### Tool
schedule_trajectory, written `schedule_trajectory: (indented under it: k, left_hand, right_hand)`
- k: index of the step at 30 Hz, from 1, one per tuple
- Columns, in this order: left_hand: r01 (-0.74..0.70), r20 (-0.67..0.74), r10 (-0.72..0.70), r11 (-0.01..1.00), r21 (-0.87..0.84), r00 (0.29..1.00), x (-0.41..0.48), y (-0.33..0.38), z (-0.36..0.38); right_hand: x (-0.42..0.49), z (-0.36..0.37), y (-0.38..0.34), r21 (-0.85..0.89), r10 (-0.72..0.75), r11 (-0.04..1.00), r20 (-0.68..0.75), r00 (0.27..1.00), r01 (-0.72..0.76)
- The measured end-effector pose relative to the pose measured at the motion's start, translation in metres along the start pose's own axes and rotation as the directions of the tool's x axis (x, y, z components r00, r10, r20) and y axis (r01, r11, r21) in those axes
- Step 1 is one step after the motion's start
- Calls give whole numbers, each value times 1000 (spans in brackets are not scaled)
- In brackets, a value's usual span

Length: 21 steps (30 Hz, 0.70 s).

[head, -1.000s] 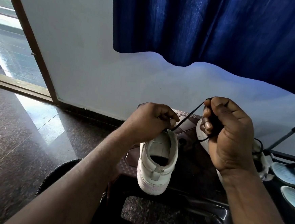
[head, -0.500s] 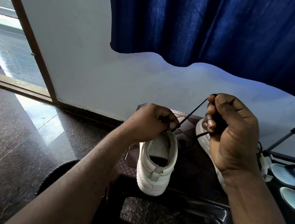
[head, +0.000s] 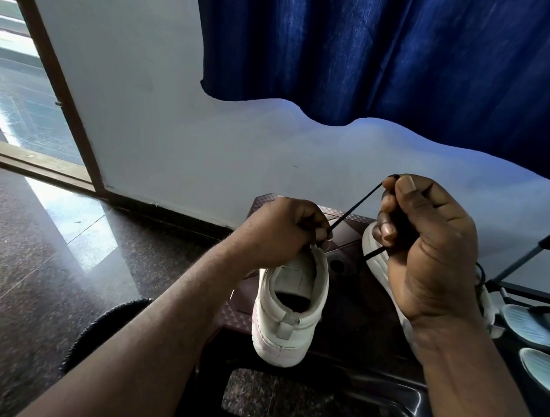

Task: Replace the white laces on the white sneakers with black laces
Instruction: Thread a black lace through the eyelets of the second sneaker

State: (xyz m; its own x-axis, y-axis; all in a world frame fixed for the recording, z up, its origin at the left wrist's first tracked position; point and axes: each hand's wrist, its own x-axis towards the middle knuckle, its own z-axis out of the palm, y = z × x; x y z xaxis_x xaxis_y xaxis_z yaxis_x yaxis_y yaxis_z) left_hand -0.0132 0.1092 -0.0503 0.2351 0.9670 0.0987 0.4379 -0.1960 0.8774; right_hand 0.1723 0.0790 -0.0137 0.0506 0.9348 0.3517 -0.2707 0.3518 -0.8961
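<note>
draws the black lace (head: 356, 206) tauter, right hand (head: 428, 253) a touch higher than a moment ago, fingers (head: 385, 228) clamped on it. steadies the white sneaker (head: 292, 311) on the stool (head: 352, 300) with left hand (head: 281, 232) gripping near the eyelets. probably pulling slack through.

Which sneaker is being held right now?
The middle sneaker, heel toward us, gripped by the left hand; the other sneaker lies behind the right hand.

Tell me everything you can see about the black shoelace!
The black shoelace is thin and cord-like. It is pulled tight in a straight slanted line from the left hand, which grips the front of the white sneaker, up to the right hand, which pinches it between thumb and finger. Another short piece pokes out below those fingers. Where it enters the sneaker is hidden.
</note>
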Motion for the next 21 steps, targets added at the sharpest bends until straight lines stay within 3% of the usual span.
schedule_trajectory:
  k: [6, 13, 15, 18, 21]
  left_hand:
    - [-40, -34, 39, 999, -34, 999, -6, 6, -1]
    - [33, -57, -53, 954, -296, 997, -4, 2, 1]
    - [21, -71, -47, 944, -330, 996, -3, 2, 2]
    - [19, -90, -56, 930, -368, 994, -2, 1, 3]
    - [21, -121, -73, 922, -386, 990, -1, -2, 3]
  right_hand:
    - [0, -2, 1, -39, -41, 998, -36, 999, 40]
    - [-2, -5, 7, -50, -48, 998, -51, 998, 45]
    - [-2, -7, 14, -234, -85, 971, -123, 989, 54]
    - [-5, -11, 32, -573, -116, 820, -144, 983, 13]
    - [-9, -9, 46, -696, -122, 718, -153, 981, -20]
